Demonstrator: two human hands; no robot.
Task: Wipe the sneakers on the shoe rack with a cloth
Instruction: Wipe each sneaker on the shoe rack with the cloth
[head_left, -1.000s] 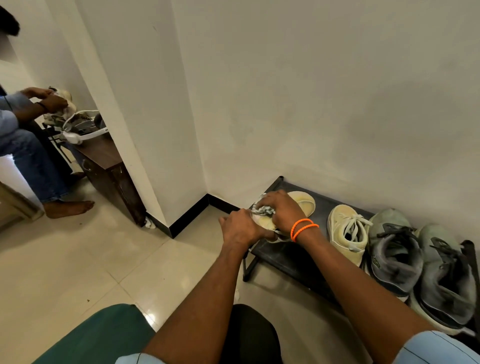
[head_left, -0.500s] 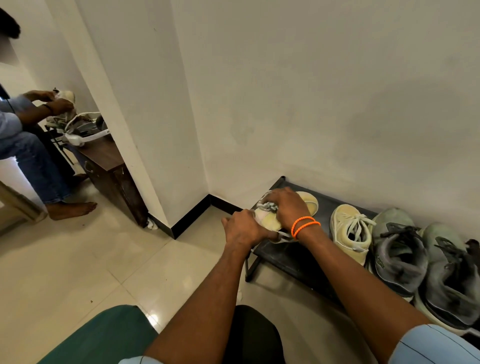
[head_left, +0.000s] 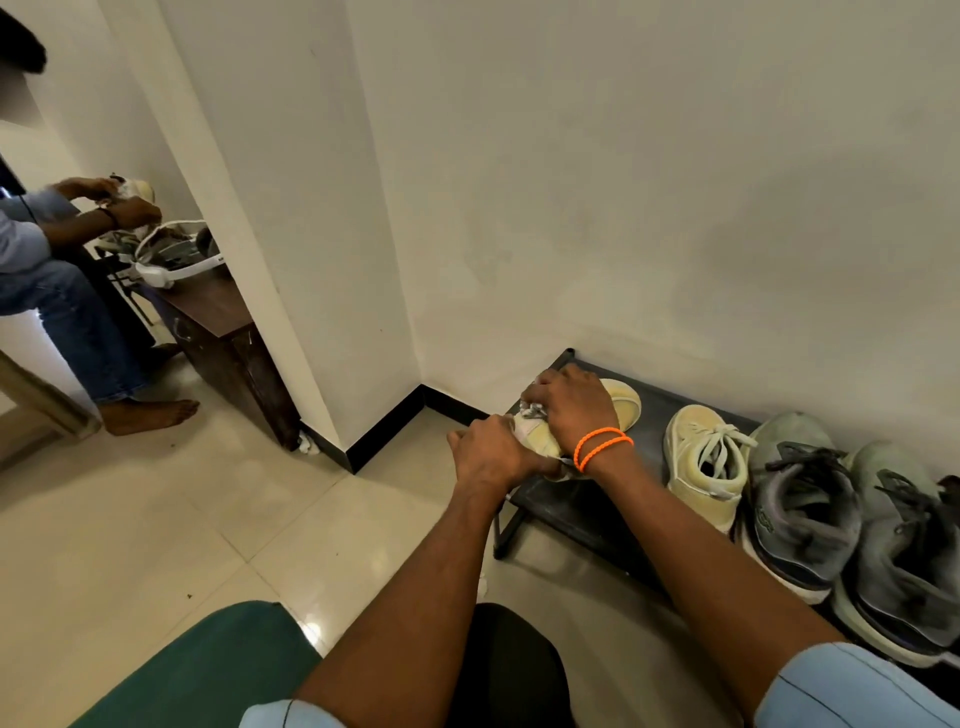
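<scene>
At the left end of the low black metal shoe rack (head_left: 582, 514), the left hand (head_left: 496, 457) grips the pale yellow sneaker's (head_left: 621, 408) heel while the right hand (head_left: 574, 408) presses a crumpled white cloth (head_left: 532, 411) onto it; a hard stroke could tip the sneaker off the rack's edge.

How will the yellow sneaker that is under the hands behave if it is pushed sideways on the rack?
The yellow sneaker probably slides rather than rolls, since it seems to rest flat on the smooth dark shoe rack. It looks soft, so it may give under the right hand pressing the cloth. The left hand gripping its heel should keep it from tipping.
</scene>
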